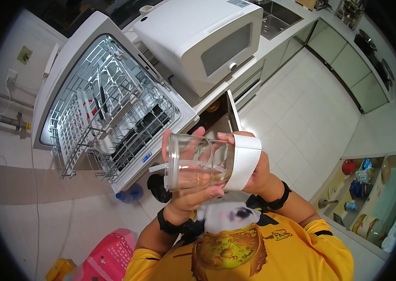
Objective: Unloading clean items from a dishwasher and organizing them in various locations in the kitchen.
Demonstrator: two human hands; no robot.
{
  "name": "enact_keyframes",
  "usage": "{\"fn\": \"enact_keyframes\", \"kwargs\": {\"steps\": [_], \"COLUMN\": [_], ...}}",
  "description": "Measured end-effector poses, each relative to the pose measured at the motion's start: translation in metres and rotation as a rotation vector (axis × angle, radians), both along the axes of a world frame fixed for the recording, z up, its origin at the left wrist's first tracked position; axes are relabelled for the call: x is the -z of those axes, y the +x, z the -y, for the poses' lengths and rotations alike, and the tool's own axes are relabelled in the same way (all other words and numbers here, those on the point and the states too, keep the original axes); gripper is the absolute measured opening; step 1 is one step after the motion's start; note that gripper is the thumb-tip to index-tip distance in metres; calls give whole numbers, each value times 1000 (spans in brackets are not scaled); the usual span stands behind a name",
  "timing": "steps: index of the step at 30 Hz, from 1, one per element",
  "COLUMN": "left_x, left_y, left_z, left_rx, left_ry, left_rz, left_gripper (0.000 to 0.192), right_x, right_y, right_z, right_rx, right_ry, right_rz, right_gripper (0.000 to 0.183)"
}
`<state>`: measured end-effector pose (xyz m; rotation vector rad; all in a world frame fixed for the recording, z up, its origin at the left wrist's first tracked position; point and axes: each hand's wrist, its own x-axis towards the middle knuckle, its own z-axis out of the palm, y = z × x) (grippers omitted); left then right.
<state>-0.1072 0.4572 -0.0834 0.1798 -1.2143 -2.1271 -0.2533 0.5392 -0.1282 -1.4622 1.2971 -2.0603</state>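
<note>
A clear tumbler (198, 165) lies nearly sideways between my hands, its lidded end toward the left. A translucent straw (158, 168) sticks out at that end and runs on inside the cup. Around its base sits a white leather-like sleeve (245, 161) with a strap. My left hand (192, 200) cradles the tumbler from beneath, thumb along the near side, fingers partly seen through the clear wall. My right hand (259, 172) grips the base end at the sleeve, with fingertips over the top side. Part of this hand is hidden by the sleeve.
At left, an open dishwasher (117, 186) has its racks (89, 119) pulled out, holding utensils. A white countertop oven (198, 38) stands beside it. Below is an open drawer (233, 110). A blue-capped bottle (130, 194) and pink bag (108, 256) are on the floor.
</note>
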Motion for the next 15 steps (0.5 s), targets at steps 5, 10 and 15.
{"fn": "enact_keyframes", "kwargs": {"steps": [5,10,15], "left_x": [3,7,0], "left_y": [3,13,26], "left_z": [2,11,13], "left_rx": [16,77,152], "left_ry": [106,79,-4], "left_rz": [4,-77,41], "left_gripper": [121,115,115], "right_x": [-17,-34,-25], "right_y": [-16,-35,-48], "right_z": [-5,-33,-70], "right_rx": [-22,-55,-585], "right_ry": [8,261,390], "right_rz": [-253,-434,-226], "right_gripper": [78,56,39]}}
